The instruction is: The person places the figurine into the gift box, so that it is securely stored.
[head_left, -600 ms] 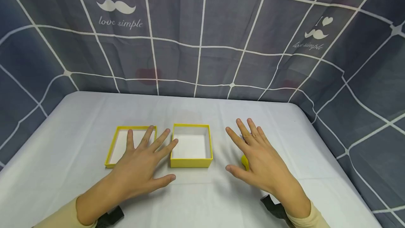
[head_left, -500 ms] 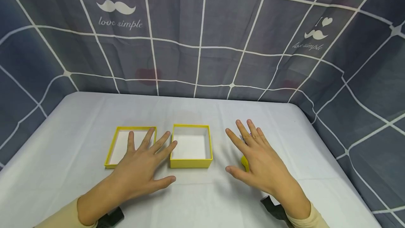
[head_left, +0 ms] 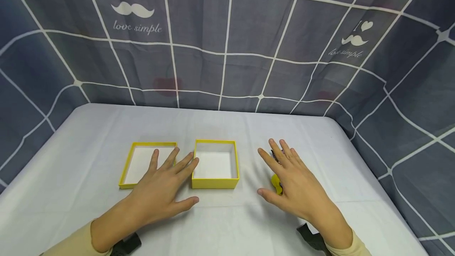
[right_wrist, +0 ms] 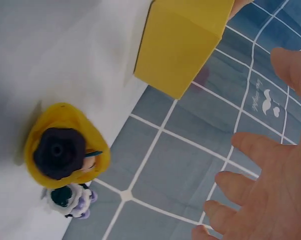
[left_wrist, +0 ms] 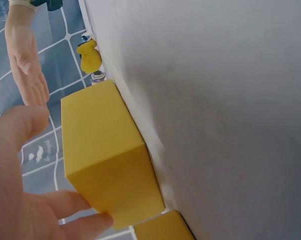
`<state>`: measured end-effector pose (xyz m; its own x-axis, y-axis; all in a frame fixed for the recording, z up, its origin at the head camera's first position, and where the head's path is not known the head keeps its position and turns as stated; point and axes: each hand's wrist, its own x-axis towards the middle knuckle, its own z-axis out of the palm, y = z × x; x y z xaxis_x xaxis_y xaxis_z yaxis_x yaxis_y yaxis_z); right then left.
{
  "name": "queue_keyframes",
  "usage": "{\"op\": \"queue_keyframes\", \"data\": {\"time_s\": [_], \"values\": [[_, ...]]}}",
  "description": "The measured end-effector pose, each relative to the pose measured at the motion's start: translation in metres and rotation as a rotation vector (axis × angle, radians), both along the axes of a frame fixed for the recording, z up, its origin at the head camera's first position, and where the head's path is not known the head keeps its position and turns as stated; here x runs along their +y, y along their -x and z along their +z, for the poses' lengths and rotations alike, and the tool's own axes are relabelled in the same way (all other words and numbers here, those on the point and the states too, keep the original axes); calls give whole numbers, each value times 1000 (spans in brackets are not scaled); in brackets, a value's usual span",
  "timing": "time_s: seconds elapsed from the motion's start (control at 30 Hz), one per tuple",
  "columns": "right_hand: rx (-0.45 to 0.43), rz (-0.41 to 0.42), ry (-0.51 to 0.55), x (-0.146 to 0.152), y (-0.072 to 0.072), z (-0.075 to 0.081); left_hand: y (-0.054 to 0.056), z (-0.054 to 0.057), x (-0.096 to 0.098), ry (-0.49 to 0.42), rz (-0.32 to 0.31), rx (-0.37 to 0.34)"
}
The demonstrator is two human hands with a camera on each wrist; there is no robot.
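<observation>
My left hand [head_left: 161,189] hovers palm down with spread fingers over the near right part of a shallow yellow-rimmed box lid [head_left: 126,167]. Its outer fingertips come right up to the left wall of an open square yellow box [head_left: 215,183], white inside. To the right, my right hand [head_left: 296,185] is held with fingers spread above small figurines, partly hiding them. In the right wrist view one is a yellow figurine [right_wrist: 93,127] with a dark round top; beside it stands a smaller white and purple figurine [right_wrist: 83,202]. Both hands hold nothing.
A white cloth [head_left: 220,228] covers the table. Grey-blue curtains [head_left: 199,70] with white grid lines hang behind it and along both sides. Dark straps [head_left: 126,244] sit at both wrists.
Both hands have shifted slightly nearer and to the right, showing a little more of the yellow figurine. The box and lid stay in place.
</observation>
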<state>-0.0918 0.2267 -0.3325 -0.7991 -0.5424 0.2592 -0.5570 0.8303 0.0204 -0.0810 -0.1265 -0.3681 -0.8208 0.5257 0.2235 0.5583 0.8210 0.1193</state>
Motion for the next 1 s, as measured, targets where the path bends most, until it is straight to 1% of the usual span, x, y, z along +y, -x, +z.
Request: {"op": "queue_keyframes", "data": {"time_s": [0.13,0.23,0.43,0.53,0.6,0.73,0.83,0.9,1.0], "values": [[-3,1,4,5,-1,-5,1,0,1,-31,-8,-34],[-9,-2,8,10,-2,-8,1,0,3,-67,-10,-44],[-18,-7,20,16,-5,-10,2,-3,7,-126,-2,-19],[-29,-6,27,17,-5,-11,3,-6,8,-130,9,-18],[-51,-13,40,17,-5,-11,3,-6,9,-130,10,-23],[-120,-49,112,16,-7,-11,2,-7,9,-138,6,-39],[-162,-78,180,16,-8,-10,2,-6,9,-147,8,-36],[-171,-86,215,17,-8,-10,2,-6,10,-150,13,-26],[-161,-79,254,19,-6,-11,2,-7,11,-153,21,-6]]}}
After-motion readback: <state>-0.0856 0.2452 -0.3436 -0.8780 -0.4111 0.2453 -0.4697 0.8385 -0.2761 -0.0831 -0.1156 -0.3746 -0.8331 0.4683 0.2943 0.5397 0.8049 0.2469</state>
